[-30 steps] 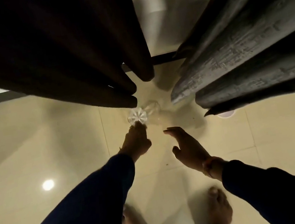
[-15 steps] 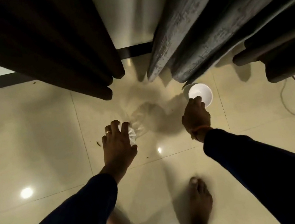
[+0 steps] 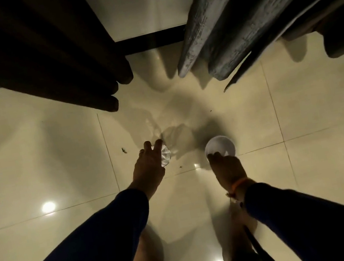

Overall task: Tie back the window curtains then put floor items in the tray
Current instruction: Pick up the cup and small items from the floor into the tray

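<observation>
Head | left hand (image 3: 149, 169) grips clear bottle (image 3: 165, 158) | right hand (image 3: 227, 166) holds white cup (image 3: 221, 147)

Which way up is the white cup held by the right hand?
Upright: the white cup shows its open round mouth to the camera, and the right hand grips its near rim.

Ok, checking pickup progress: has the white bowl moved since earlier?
Yes. The white bowl, held by the right hand, has come away from the grey curtain toward the person, nearly reaching the grout line.

Dark brown curtain (image 3: 37, 50), mottled grey curtain (image 3: 238, 15), white bowl (image 3: 222, 145), clear ribbed glass (image 3: 165, 157), glossy cream tiled floor (image 3: 33, 155), navy sleeves (image 3: 95, 247).
</observation>
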